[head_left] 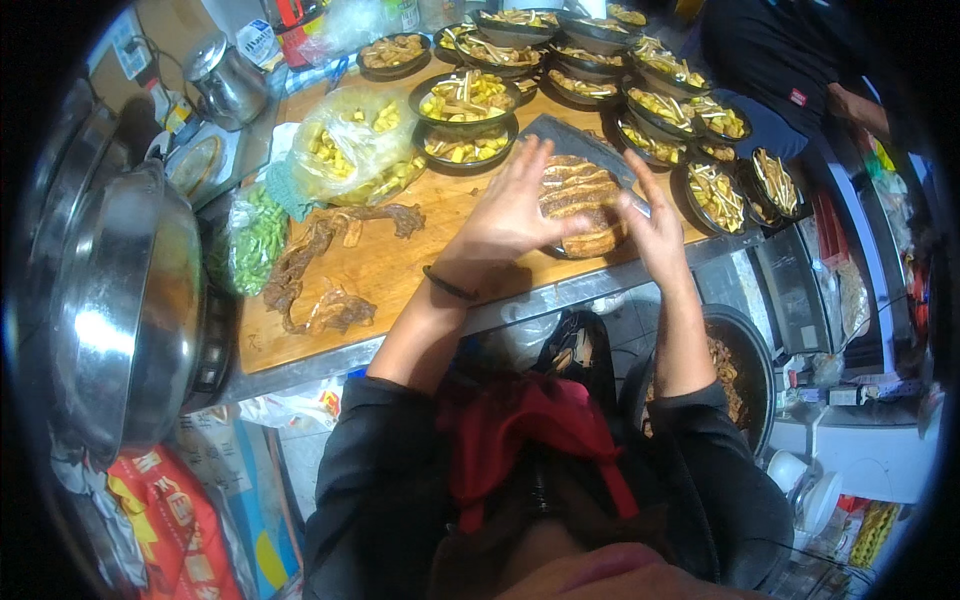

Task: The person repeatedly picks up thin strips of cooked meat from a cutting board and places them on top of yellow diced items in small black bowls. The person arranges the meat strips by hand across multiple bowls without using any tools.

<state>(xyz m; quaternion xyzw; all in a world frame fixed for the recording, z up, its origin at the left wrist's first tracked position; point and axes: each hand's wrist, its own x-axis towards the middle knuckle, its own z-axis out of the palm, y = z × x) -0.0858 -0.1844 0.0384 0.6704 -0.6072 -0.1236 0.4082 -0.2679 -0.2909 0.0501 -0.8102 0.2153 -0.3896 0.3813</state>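
Observation:
Sliced brown meat [580, 190] lies in neat overlapping rows in a dark bowl by the front edge of the wooden cutting board [440, 290]. My left hand [508, 208] arches over its left side, fingers spread and thumb reaching across the slices. On the other side, my right hand [655, 225] is also open, its thumb at the meat's edge. Whether either thumb presses on the slices I cannot tell. Just behind the meat rests a flat dark grey blade [570, 135], like a cleaver's; its handle is hidden.
Several bowls of yellow chunks and pale strips [465, 97] stand stacked behind. Further left are a bag of yellow chunks [350, 145], a bag of green vegetables [255, 235], meat strips [320, 255] and a large metal pan [120, 300]. A person [770, 70] stands far right.

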